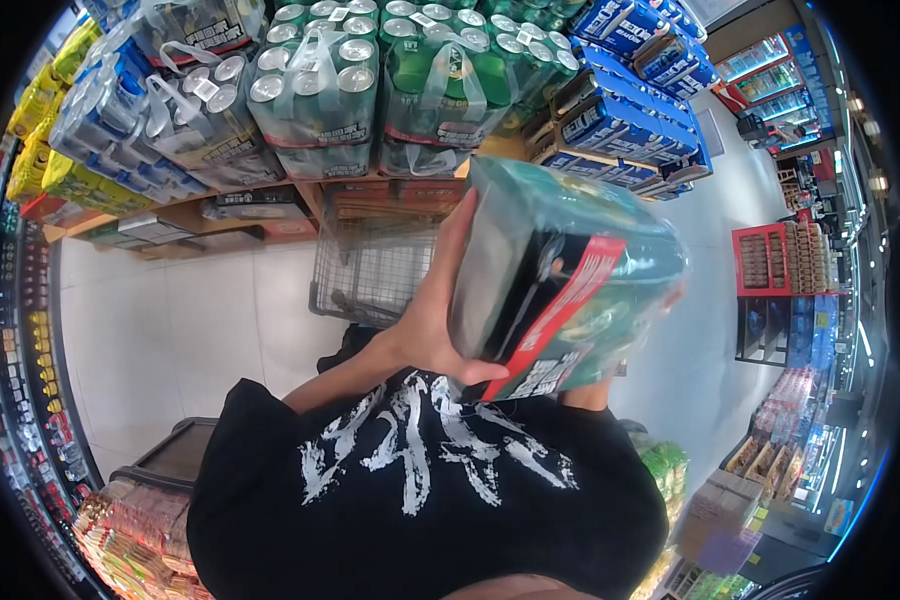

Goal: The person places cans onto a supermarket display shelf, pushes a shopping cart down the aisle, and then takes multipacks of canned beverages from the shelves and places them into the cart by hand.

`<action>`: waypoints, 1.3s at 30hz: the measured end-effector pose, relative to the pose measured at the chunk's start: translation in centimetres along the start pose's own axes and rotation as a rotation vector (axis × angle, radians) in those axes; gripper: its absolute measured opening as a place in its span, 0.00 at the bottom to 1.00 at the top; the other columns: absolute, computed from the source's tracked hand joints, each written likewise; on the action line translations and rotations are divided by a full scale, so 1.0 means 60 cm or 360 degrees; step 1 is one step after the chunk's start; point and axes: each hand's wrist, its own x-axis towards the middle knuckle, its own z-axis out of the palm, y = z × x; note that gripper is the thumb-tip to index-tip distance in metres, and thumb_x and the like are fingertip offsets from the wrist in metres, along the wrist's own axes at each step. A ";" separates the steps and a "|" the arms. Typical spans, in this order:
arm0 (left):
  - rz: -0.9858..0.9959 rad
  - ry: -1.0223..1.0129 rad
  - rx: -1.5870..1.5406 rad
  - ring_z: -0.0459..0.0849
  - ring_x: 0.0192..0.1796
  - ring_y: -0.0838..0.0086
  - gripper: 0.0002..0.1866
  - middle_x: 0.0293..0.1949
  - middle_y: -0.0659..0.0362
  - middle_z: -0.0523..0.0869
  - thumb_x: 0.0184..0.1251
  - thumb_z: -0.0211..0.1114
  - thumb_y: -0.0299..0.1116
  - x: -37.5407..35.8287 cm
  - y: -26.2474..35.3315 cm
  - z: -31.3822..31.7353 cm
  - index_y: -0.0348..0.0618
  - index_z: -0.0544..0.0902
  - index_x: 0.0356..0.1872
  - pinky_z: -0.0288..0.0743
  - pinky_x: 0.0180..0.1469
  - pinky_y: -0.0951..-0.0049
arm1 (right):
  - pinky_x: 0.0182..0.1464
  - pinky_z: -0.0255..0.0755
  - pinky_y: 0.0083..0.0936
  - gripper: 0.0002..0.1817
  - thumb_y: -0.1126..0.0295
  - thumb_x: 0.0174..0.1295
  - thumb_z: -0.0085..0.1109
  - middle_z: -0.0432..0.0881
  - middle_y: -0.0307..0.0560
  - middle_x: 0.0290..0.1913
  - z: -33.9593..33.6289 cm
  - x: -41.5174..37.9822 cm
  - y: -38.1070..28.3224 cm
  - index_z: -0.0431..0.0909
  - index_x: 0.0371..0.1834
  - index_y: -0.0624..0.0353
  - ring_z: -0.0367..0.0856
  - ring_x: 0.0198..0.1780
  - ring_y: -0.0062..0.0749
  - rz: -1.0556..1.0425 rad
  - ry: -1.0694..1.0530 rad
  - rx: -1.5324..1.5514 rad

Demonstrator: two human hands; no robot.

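Note:
A shrink-wrapped pack of green drink cans [610,280], with a red and black label band, is held up tilted in front of my chest. My left hand [432,325] is closed around its left side, thumb on the near edge and fingers stretched up along the end. My right hand [673,298] is mostly hidden behind the pack. Only a blurred bit of its fingers shows at the far right edge, and some forearm below; it seems to support that side. Beyond the pack, similar wrapped can packs [315,110] with plastic carry handles stand on a wooden display.
A wire shopping cart [365,270] stands under the display edge. Blue cartons [620,110] are stacked at the back right, yellow packs [35,150] at the far left. Shelves line the left; a red rack [760,260] stands across the right aisle. Bagged goods [135,525] lie near my left side.

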 end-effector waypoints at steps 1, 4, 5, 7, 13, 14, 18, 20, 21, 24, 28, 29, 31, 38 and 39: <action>-0.0027 0.0020 -0.0153 0.47 0.78 0.50 0.80 0.75 0.41 0.45 0.27 0.85 0.56 -0.011 0.000 0.009 0.36 0.36 0.77 0.42 0.76 0.52 | 0.31 0.68 0.20 0.17 0.61 0.69 0.51 0.79 0.40 0.28 -0.004 -0.001 -0.001 0.82 0.34 0.64 0.75 0.28 0.23 -0.0017 0.0000 -0.0006; 0.0138 -0.0142 -0.0082 0.46 0.78 0.52 0.79 0.75 0.42 0.44 0.27 0.85 0.59 -0.031 -0.034 0.005 0.37 0.40 0.77 0.44 0.76 0.51 | 0.31 0.68 0.19 0.17 0.61 0.70 0.51 0.79 0.40 0.28 -0.005 -0.005 -0.005 0.82 0.35 0.64 0.75 0.28 0.22 -0.0044 0.0008 -0.0031; 0.0278 -0.0219 0.0069 0.46 0.78 0.52 0.78 0.75 0.43 0.44 0.27 0.85 0.60 -0.034 -0.049 -0.002 0.37 0.42 0.77 0.45 0.75 0.50 | 0.31 0.68 0.19 0.17 0.61 0.70 0.51 0.79 0.40 0.28 -0.008 -0.008 -0.008 0.82 0.35 0.64 0.75 0.28 0.22 -0.0063 0.0015 -0.0055; 0.0409 -0.0218 0.0058 0.49 0.77 0.54 0.73 0.75 0.43 0.48 0.32 0.83 0.61 -0.033 -0.055 -0.009 0.37 0.47 0.77 0.48 0.74 0.52 | 0.31 0.67 0.19 0.17 0.61 0.70 0.52 0.79 0.39 0.28 -0.007 -0.008 -0.011 0.82 0.35 0.64 0.75 0.28 0.22 -0.0095 0.0028 -0.0086; 0.0296 -0.0072 -0.0337 0.59 0.74 0.56 0.61 0.73 0.44 0.56 0.45 0.74 0.61 -0.028 -0.050 -0.004 0.36 0.53 0.75 0.57 0.71 0.51 | 0.31 0.66 0.19 0.17 0.62 0.70 0.52 0.79 0.39 0.28 -0.009 -0.009 -0.014 0.83 0.36 0.65 0.74 0.28 0.21 -0.0116 0.0021 -0.0174; 0.0200 -0.0044 -0.0460 0.60 0.73 0.56 0.60 0.73 0.44 0.57 0.47 0.72 0.61 -0.031 -0.048 0.002 0.36 0.54 0.75 0.58 0.71 0.51 | 0.31 0.66 0.18 0.17 0.62 0.70 0.52 0.79 0.39 0.28 -0.009 -0.008 -0.015 0.83 0.37 0.65 0.74 0.28 0.21 -0.0115 0.0021 -0.0191; -0.0317 -0.0004 -0.1403 0.65 0.71 0.57 0.54 0.72 0.45 0.61 0.54 0.66 0.62 -0.051 -0.054 0.016 0.36 0.56 0.75 0.62 0.69 0.50 | 0.31 0.66 0.18 0.16 0.62 0.70 0.53 0.79 0.38 0.28 -0.008 -0.002 -0.018 0.83 0.37 0.65 0.74 0.28 0.20 -0.0104 0.0035 -0.0282; -0.0545 0.0020 -0.2124 0.68 0.70 0.57 0.51 0.72 0.46 0.62 0.57 0.63 0.62 -0.059 -0.054 0.013 0.36 0.56 0.74 0.64 0.68 0.49 | 0.31 0.66 0.18 0.16 0.62 0.70 0.53 0.79 0.38 0.28 -0.007 0.007 -0.017 0.83 0.38 0.66 0.74 0.28 0.20 -0.0081 0.0057 -0.0353; -0.0615 0.0058 -0.2419 0.69 0.69 0.57 0.50 0.71 0.46 0.63 0.59 0.61 0.62 -0.059 -0.054 0.012 0.36 0.57 0.74 0.66 0.67 0.49 | 0.31 0.65 0.18 0.16 0.62 0.70 0.53 0.79 0.38 0.28 -0.007 0.019 -0.016 0.84 0.38 0.66 0.74 0.28 0.20 -0.0043 0.0077 -0.0413; -0.0739 0.0213 -0.2879 0.73 0.67 0.58 0.47 0.71 0.46 0.66 0.64 0.56 0.63 -0.029 -0.044 0.006 0.36 0.58 0.74 0.69 0.66 0.48 | 0.29 0.62 0.17 0.16 0.62 0.70 0.54 0.77 0.35 0.26 -0.010 0.051 -0.003 0.84 0.38 0.66 0.71 0.26 0.17 0.0181 0.0084 -0.0560; -0.1143 0.0275 -0.2062 0.73 0.68 0.57 0.40 0.70 0.51 0.68 0.70 0.48 0.63 -0.012 -0.065 -0.026 0.45 0.62 0.73 0.69 0.68 0.48 | 0.25 0.53 0.15 0.15 0.61 0.70 0.59 0.67 0.28 0.21 -0.001 0.068 -0.004 0.77 0.27 0.57 0.62 0.21 0.12 0.0319 -0.0270 -0.0402; -0.1310 0.0244 -0.1934 0.74 0.67 0.56 0.39 0.68 0.52 0.72 0.70 0.46 0.65 -0.035 -0.092 -0.036 0.47 0.64 0.72 0.68 0.70 0.48 | 0.25 0.54 0.14 0.15 0.60 0.70 0.60 0.66 0.28 0.20 -0.007 0.071 -0.005 0.75 0.26 0.56 0.62 0.21 0.12 0.0359 -0.0430 -0.0360; -0.1299 0.0005 -0.1459 0.71 0.68 0.45 0.39 0.71 0.48 0.67 0.72 0.42 0.66 -0.045 -0.109 -0.049 0.47 0.63 0.73 0.65 0.67 0.35 | 0.23 0.46 0.16 0.22 0.59 0.71 0.58 0.65 0.26 0.18 0.011 0.068 0.000 0.70 0.18 0.53 0.57 0.20 0.10 0.0406 -0.0511 -0.0572; -0.1406 -0.0134 -0.2415 0.64 0.69 0.32 0.41 0.73 0.41 0.61 0.72 0.40 0.65 -0.070 -0.160 -0.046 0.44 0.59 0.74 0.53 0.65 0.20 | 0.24 0.49 0.16 0.25 0.56 0.69 0.59 0.67 0.28 0.16 0.033 0.058 0.000 0.72 0.15 0.58 0.60 0.21 0.10 0.0341 -0.0659 -0.1184; -0.1373 0.0004 -0.2384 0.62 0.69 0.30 0.42 0.74 0.41 0.59 0.72 0.40 0.66 -0.074 -0.164 -0.046 0.45 0.57 0.75 0.53 0.66 0.20 | 0.24 0.49 0.16 0.25 0.56 0.69 0.59 0.67 0.28 0.16 0.029 0.059 0.009 0.73 0.16 0.59 0.60 0.21 0.10 0.0334 -0.0637 -0.1171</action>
